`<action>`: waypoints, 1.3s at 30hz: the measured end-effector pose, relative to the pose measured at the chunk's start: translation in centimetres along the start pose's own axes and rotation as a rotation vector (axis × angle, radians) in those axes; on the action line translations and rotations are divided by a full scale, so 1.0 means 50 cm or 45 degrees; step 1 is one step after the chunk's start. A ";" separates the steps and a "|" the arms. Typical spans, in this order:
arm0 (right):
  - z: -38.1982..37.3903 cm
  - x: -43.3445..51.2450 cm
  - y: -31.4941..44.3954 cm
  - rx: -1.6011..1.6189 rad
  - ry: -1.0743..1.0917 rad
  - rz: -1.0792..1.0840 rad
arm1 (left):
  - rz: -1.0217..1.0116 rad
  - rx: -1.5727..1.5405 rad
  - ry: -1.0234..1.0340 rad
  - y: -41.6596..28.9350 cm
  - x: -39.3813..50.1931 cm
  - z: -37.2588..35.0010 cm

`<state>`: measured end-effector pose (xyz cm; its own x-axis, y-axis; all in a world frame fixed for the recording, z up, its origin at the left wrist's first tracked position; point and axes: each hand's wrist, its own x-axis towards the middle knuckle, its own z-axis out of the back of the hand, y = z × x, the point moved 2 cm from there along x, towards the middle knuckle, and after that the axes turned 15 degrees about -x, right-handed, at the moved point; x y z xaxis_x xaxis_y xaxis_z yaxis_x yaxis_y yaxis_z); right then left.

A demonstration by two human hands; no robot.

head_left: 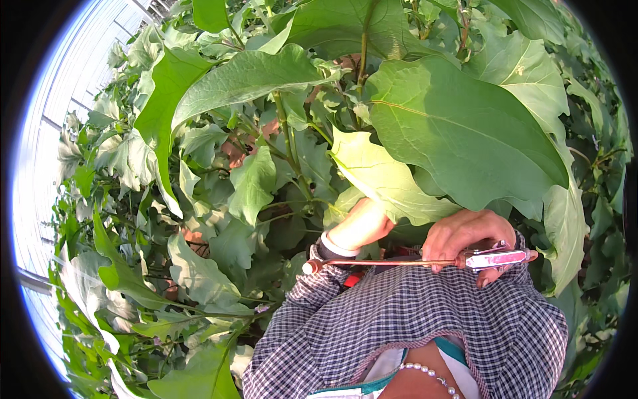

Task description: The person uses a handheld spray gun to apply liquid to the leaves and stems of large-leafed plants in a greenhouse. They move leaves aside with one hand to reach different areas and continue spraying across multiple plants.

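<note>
In my right hand [468,234] is a thin wand with a copper-coloured tube [389,262] and a pink and silver handle [496,259], apparently a small spray lance. The tube lies crosswise in front of my chest, and its round pale tip [311,268] points left. My left hand [366,224] reaches up under a brightly lit, yellowish leaf [384,174]. That leaf hides its fingers, so I cannot see what they hold. A broad green leaf [463,129] overhangs the space just beyond my right hand.
Dense leafy plants, likely eggplant, surround me, with a thick green stem [289,134] ahead. A small purple flower [261,309] shows at lower left. Reddish soil [234,149] appears between leaves. A bright ribbed wall [60,99], perhaps greenhouse film, curves along the left.
</note>
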<state>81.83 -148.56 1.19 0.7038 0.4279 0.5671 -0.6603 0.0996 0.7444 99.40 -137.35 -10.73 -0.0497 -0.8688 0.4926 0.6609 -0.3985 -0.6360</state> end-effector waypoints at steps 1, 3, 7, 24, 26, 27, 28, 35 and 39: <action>0.009 -0.010 0.007 0.044 -0.037 0.106 | -0.236 0.210 -0.101 -0.008 0.031 -0.008; 0.008 -0.033 0.006 0.104 -0.023 0.155 | -0.412 0.225 -0.348 -0.017 0.078 0.001; 0.077 -0.120 0.027 0.113 -0.013 0.214 | -0.269 -0.249 -0.942 -0.033 0.142 0.057; 0.256 -0.359 0.153 0.145 -0.067 0.278 | -0.222 -0.062 -0.925 -0.127 0.467 -0.162; 0.270 -0.372 0.150 0.111 -0.014 0.301 | -0.439 -0.141 -1.339 -0.155 0.499 -0.127; 0.281 -0.382 0.149 0.104 -0.027 0.308 | -0.558 -0.156 -1.514 -0.171 0.504 -0.108; 0.287 -0.389 0.143 0.099 -0.041 0.315 | -0.655 -0.138 -1.642 -0.184 0.502 -0.090; 0.391 -0.474 0.099 -0.264 -0.015 -0.064 | -0.926 0.188 -1.898 -0.207 0.466 -0.065; 0.474 -0.528 0.066 -0.216 -0.155 -0.340 | -1.055 0.450 -1.912 -0.153 0.465 -0.111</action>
<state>67.29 -180.83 -2.95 0.8770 0.2570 0.4060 -0.4757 0.3458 0.8088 89.04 -156.13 2.31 0.1116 0.5955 0.7956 0.9487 -0.3022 0.0932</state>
